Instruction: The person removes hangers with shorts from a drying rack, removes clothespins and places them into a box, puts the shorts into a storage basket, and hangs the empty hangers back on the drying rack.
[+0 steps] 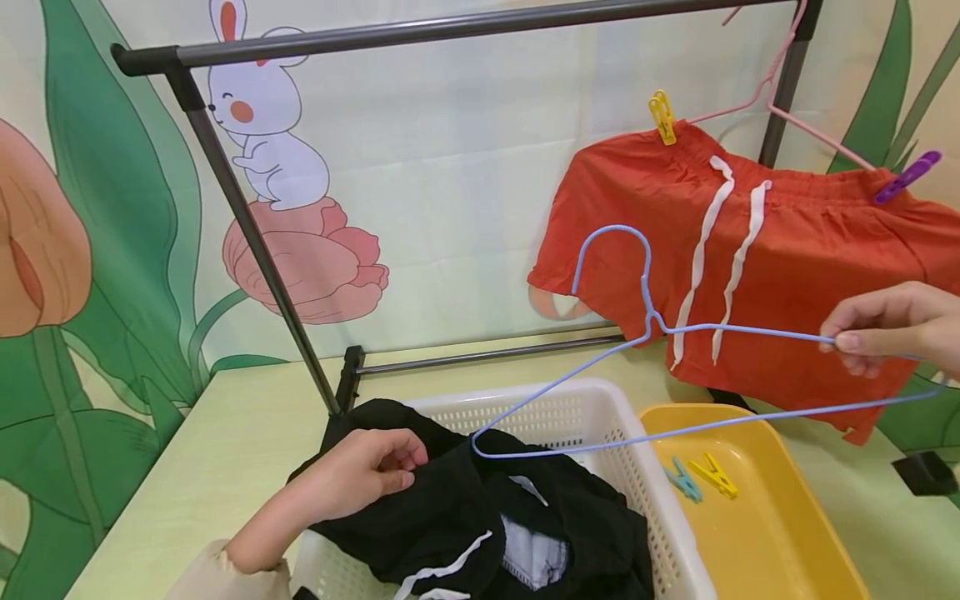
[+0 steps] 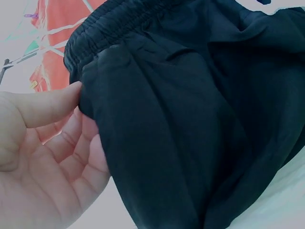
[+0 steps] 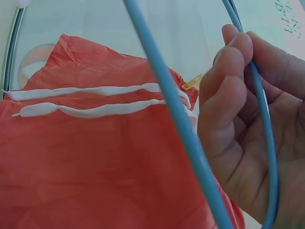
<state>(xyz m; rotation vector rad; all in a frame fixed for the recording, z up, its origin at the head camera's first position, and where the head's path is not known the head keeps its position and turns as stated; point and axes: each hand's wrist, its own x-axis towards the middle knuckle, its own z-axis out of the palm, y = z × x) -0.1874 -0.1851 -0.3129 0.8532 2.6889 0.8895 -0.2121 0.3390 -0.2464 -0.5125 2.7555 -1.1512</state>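
My right hand (image 1: 896, 329) pinches one shoulder of a blue hanger (image 1: 742, 331) between thumb and fingers. The hanger's hook points up, and its far corner overlaps the black shorts (image 1: 442, 508). These shorts lie bunched in a white basket (image 1: 600, 400), a white drawstring trailing from them. At the waistband edge, my left hand (image 1: 367, 467) grips the black fabric; the left wrist view shows the thumb (image 2: 52, 105) at that edge and fingers curled behind it. In the right wrist view, the blue hanger (image 3: 264, 119) passes between my right thumb and fingers.
Red shorts (image 1: 795, 250) hang from a pink hanger (image 1: 817, 133), clipped by a yellow peg (image 1: 662, 117) and a purple peg (image 1: 907, 177). A dark metal rack (image 1: 450, 27) stands over the table. A yellow tray (image 1: 780, 533) beside the basket holds a blue peg (image 1: 683, 480) and a yellow peg (image 1: 712, 475).
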